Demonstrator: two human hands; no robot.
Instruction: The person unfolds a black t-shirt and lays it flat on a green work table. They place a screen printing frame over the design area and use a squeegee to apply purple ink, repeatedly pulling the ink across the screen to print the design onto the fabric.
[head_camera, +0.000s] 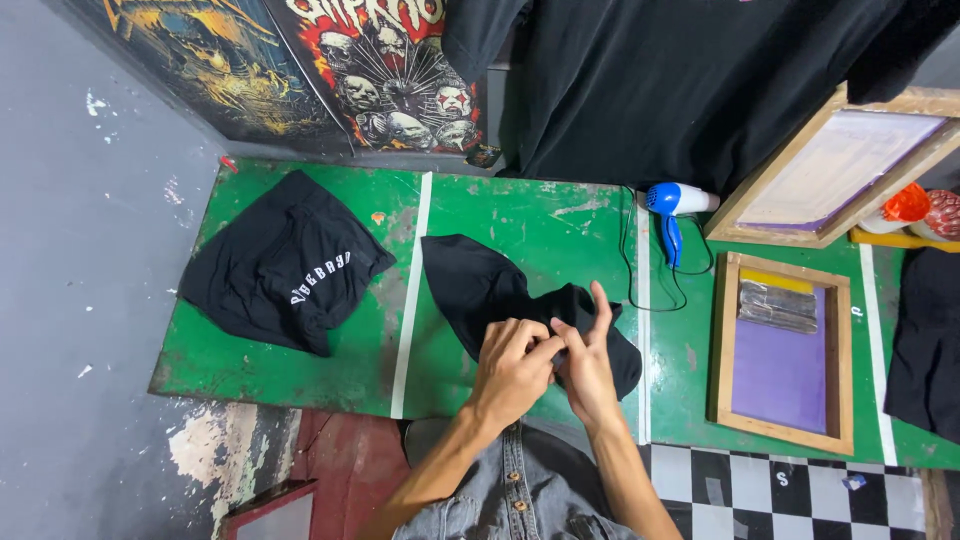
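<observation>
While the left hand (512, 362) and right hand (585, 362) pinch, seemingly at its hem, the black garment (490, 285) at centre frame on the green table (560, 240), it looks soft, light, best gripped along an edge.

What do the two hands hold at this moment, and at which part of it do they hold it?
Both the left hand and the right hand pinch a black garment at its bunched near end, on the green table.
</observation>
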